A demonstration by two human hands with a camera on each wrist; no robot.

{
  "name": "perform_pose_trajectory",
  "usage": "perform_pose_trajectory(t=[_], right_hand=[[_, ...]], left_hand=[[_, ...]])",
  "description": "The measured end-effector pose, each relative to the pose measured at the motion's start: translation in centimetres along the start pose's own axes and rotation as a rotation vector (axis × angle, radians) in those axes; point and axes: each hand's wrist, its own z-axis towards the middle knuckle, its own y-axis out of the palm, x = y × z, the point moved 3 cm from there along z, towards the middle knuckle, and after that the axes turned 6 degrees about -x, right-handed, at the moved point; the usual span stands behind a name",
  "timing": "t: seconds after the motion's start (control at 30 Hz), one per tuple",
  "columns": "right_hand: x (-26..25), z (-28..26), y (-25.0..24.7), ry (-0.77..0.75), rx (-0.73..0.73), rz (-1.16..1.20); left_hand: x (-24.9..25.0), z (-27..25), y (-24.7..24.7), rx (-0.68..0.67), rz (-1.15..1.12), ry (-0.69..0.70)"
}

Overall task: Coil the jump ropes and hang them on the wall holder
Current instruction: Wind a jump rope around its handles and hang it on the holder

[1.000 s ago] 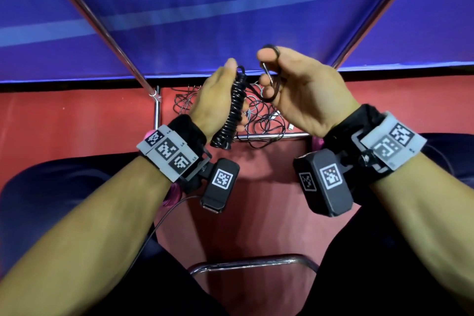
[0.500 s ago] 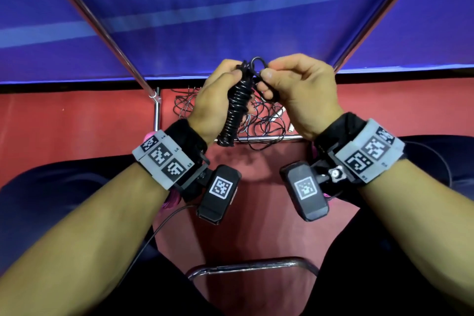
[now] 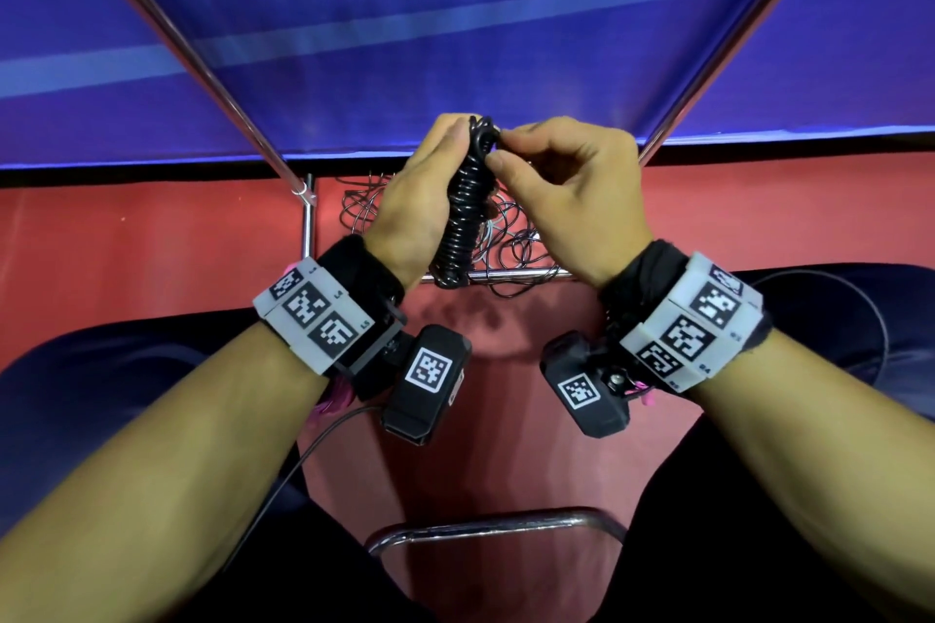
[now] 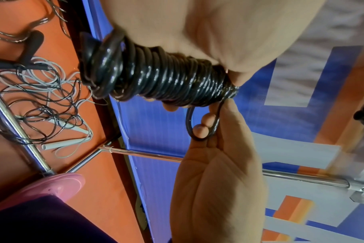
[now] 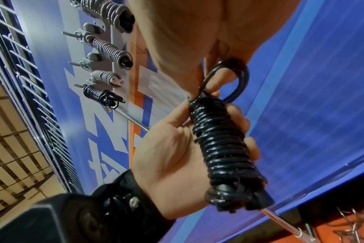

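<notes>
Black coiled jump rope (image 3: 463,213) held upright between both hands, in front of the blue banner (image 3: 455,66).

The left hand (image 3: 420,197) curls its fingers round the coil's middle. The right hand (image 3: 571,197) pinches the end loop (image 4: 187,121) at the top (two fingertips poke through it). There is open air around the coil. The chrome rail (image 3: 511,274) and the tangle of loose ropes (image 3: 506,238) lie below it, well apart. The wall holder (image 5: 72,49), carrying coiled ropes, shows only from the right wrist. The handles are mostly buried under the windings.

Even indoor light, wide-angle edge bending, blurred wrist views, glossy glare.
</notes>
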Motion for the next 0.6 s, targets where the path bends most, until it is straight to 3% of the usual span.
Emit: perform_pose_trajectory(t=[0.23, 0.43, 0.6], right_hand=[[-0.26, -0.21, 0.31, -0.096, -0.059, -0.091], [-0.44, -0.21, 0.36, -0.264, -0.11, -0.23], [-0.24, 0.07, 0.24, -0.21, -0.057, -0.167]], left_hand=[[0.21, -0.28, 0.35, -0.028, -0.141, -0.069], [0.75, -0.49, 0.49, -0.033, -0.242, -0.078], [0.1, -0.08, 0.24, 0.003, -0.253, -0.12]])
